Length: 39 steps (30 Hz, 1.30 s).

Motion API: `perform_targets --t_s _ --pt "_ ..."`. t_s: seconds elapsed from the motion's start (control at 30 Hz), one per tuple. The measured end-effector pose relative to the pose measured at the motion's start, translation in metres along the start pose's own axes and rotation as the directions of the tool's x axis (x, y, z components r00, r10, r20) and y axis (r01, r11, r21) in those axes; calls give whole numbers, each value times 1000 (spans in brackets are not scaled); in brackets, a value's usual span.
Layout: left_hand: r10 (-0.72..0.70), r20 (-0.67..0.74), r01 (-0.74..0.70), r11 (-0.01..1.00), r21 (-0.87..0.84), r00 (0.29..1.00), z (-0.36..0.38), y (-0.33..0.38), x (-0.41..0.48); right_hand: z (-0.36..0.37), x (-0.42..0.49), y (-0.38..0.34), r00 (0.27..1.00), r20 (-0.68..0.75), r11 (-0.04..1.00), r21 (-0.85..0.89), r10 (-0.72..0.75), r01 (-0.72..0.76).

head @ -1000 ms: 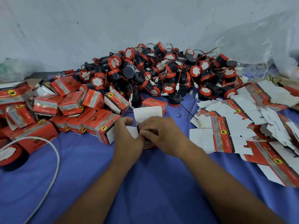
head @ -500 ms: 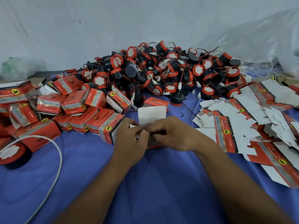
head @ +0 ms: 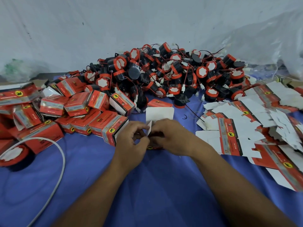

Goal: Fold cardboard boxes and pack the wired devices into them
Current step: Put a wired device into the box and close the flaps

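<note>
- Pile (head: 172, 74) of devices: the box (head: 155, 147) sits just in front of it, between both hands.
- Box: its lid flap (head: 159, 113) is open and points toward the pile. The hands hide most of it, so the long axis is unclear. The visible red edge runs left-right.
- Left hand (head: 131, 140): curled fingers pinch the side flap.
- Right hand (head: 172, 136): fingers are curled over the box.
- Side flap (head: 149, 128): flat a second ago, now upright. Folding is likely midway.
</note>
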<state>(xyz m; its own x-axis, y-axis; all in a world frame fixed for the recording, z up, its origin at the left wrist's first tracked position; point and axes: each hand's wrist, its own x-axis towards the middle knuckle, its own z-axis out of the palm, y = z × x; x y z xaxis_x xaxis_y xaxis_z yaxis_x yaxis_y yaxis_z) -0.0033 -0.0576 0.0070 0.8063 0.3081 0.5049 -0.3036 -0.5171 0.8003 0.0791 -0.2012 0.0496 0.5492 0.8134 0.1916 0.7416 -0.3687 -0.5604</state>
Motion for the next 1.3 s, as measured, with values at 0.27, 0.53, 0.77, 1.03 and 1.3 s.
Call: perform_targets --t_s 0.27,0.53,0.77,1.03,1.3 --pt "30 85 -36 997 71 996 1 -6 1 6 2 3 970 -160 980 109 184 -168" --pt "-77 212 94 993 -74 974 -1 -16 5 -7 -10 9 995 97 975 -218 -13 34" --pt "-13 179 0 998 70 984 0 -23 6 -19 -24 24 976 -208 970 242 69 -17" --pt "10 151 -35 986 163 988 4 -23 8 -31 -27 66 814 -182 751 533 552 -391" --pt "15 141 -25 997 71 990 4 -20 7 -2 -14 55 901 -141 791 547 410 -275"
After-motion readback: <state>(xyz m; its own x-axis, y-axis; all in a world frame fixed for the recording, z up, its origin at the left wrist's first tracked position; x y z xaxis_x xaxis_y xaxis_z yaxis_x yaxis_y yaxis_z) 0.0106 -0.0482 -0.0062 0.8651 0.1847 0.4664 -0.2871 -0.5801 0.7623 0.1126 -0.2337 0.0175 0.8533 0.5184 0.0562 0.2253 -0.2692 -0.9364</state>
